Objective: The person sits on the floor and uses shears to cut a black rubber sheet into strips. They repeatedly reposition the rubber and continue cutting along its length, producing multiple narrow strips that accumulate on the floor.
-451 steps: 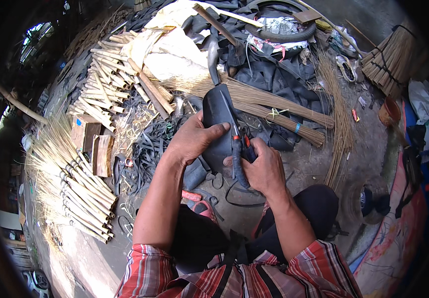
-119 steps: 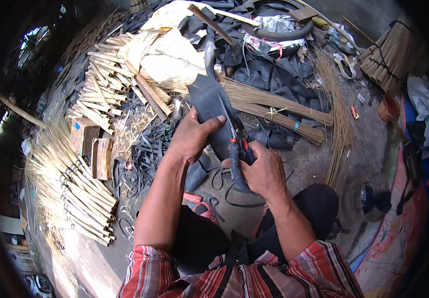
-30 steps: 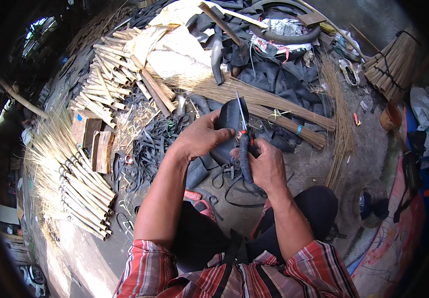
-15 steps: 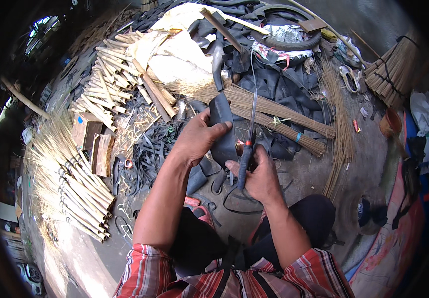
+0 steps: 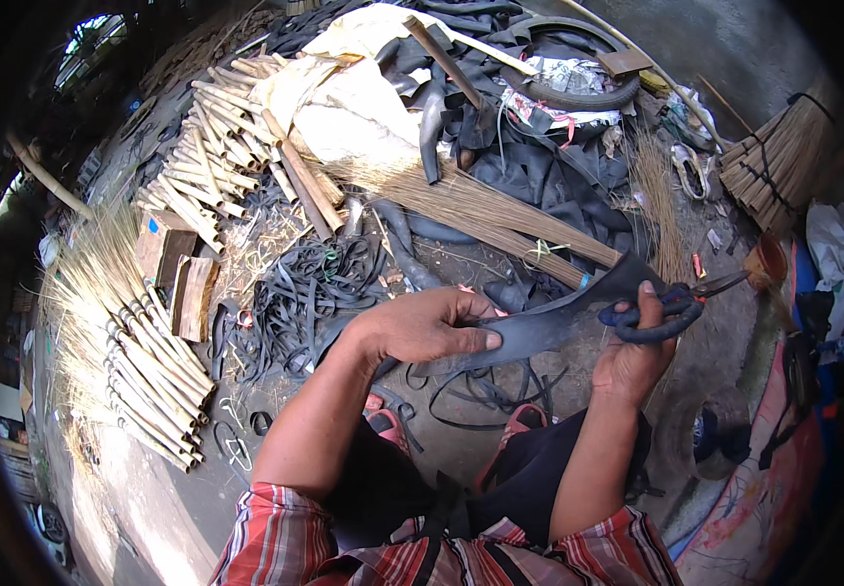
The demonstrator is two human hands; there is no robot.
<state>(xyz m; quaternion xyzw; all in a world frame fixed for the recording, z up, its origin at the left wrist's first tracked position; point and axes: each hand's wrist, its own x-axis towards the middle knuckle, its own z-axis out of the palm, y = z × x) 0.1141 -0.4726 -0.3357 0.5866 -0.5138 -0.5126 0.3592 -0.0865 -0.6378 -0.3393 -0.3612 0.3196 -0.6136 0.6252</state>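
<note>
A wide strip of black rubber (image 5: 549, 330), like a piece of inner tube, stretches across in front of my knees. My left hand (image 5: 417, 327) pinches it near its left part, thumb on top. At its raised right end is my right hand (image 5: 627, 366), with fingers curled through the wrapped handles of a pair of scissors (image 5: 681, 308). The blades point right, away from the rubber. Whether my right fingers also grip the strip's end is hidden behind the handles.
A tangle of thin black rubber strips (image 5: 315, 293) lies left of my hands. Beyond are long bristle bundles (image 5: 481, 220), a bamboo handle pile (image 5: 212, 146), a pale sack (image 5: 354, 107) and a tyre (image 5: 588, 98). Finished-looking brooms (image 5: 153, 376) lie at left, beside wooden blocks (image 5: 165, 249).
The rubber went from upright and folded to stretched out sideways. My right hand moved right with the scissors, whose blades swung from pointing away to pointing right. My left hand moved lower.
</note>
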